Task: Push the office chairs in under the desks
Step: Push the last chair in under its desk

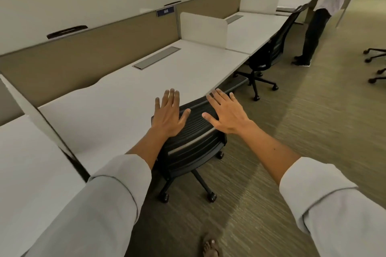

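Observation:
A black mesh office chair (191,141) stands right in front of me, its seat tucked under the white desk (129,98). My left hand (169,113) hovers flat over the left end of the chair's backrest, fingers spread. My right hand (226,113) is spread over the right end, also holding nothing. Whether the palms touch the backrest I cannot tell. A second black chair (271,47) stands at the following desk (248,33) to the right, its seat partly under the desktop.
Another person (321,14) in a white shirt stands at the far desks. Wheeled bases of other chairs (376,56) show at the right edge. White dividers (203,27) separate the desks. Carpet stretches to the right. My bare foot (211,247) is at the bottom.

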